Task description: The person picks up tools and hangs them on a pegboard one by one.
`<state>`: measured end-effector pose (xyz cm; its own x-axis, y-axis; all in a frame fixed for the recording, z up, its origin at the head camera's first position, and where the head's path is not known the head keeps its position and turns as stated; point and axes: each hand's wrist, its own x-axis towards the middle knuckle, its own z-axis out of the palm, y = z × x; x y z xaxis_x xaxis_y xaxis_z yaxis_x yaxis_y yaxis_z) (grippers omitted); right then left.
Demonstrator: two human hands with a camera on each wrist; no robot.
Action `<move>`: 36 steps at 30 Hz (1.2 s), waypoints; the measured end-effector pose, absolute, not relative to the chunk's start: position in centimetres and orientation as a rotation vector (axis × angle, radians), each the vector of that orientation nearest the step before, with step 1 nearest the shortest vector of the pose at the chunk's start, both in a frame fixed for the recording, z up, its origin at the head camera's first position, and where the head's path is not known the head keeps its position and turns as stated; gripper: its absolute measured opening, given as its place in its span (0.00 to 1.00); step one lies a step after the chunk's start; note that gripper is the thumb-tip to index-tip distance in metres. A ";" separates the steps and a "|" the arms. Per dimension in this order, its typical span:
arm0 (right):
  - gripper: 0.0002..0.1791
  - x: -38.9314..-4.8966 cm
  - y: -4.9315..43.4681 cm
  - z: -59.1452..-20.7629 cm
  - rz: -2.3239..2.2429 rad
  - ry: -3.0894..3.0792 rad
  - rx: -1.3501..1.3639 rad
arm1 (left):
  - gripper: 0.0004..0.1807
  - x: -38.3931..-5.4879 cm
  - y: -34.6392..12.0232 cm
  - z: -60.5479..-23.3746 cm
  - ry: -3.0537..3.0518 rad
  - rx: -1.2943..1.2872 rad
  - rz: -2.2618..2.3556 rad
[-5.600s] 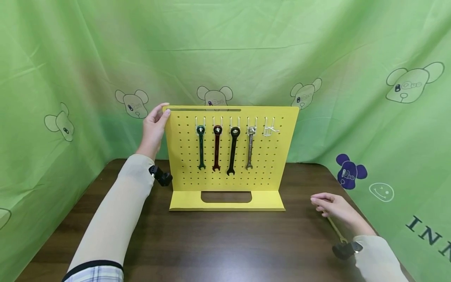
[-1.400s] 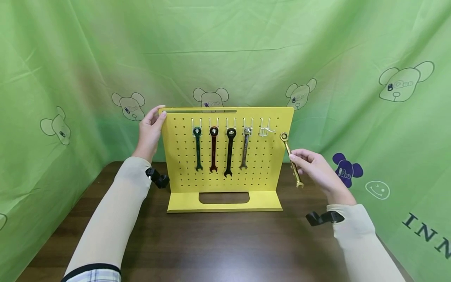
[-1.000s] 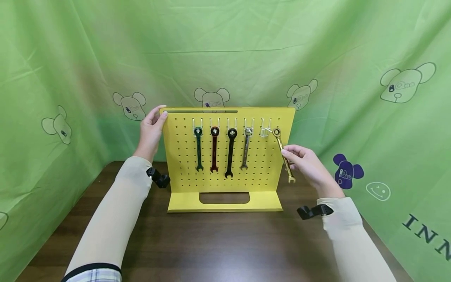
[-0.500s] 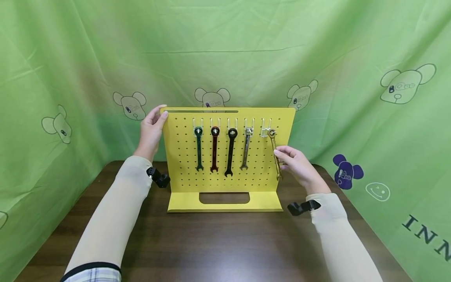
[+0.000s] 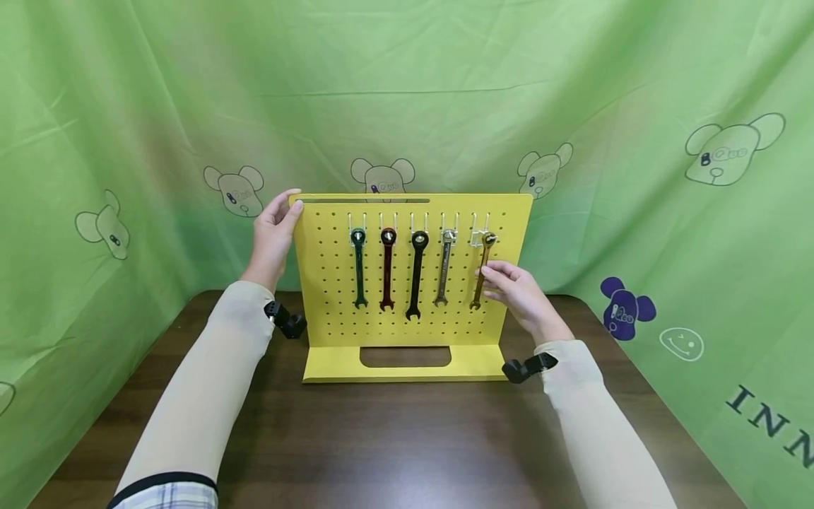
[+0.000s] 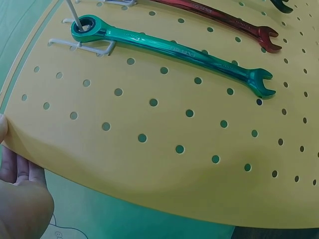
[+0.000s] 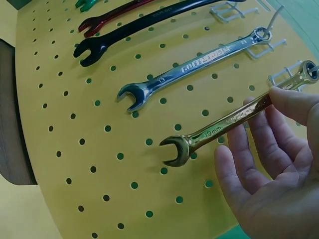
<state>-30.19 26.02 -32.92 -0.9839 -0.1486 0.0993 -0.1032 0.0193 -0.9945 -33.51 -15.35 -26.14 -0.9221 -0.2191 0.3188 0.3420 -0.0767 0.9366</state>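
Note:
My left hand point(image 5: 270, 240) grips the upper left corner of a yellow pegboard point(image 5: 337, 362), thumb in front and fingers behind. With my right hand point(image 5: 523, 297) I pinch the shaft of a gold combination wrench point(image 7: 214, 130) marked 10mm. Its ring end is up at the rightmost white hook point(image 5: 477, 239), the prong tip showing through the ring. The open end points down, close to the board. To its left hang a silver wrench point(image 7: 204, 62), a black wrench point(image 5: 416, 276), a red wrench point(image 5: 387, 272) and a green wrench point(image 6: 174, 52), each on its own hook.
The pegboard stands upright on its base on a dark brown wooden table point(image 5: 394, 431). Green cloth point(image 5: 407, 92) printed with bear faces hangs behind and on both sides. A black wrist camera point(image 5: 530, 367) sits on my right wrist, near the base's right end.
My right hand has brought the gold wrench from the table at right up and leftward to the rightmost hook, and its lower end has swung left. My left hand stays on the corner.

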 end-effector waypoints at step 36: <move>0.30 -27.0 30.2 -34.3 -1.789 2.523 -0.385 | 0.44 -31.7 -16.2 -26.2 -2.172 -0.299 -1.802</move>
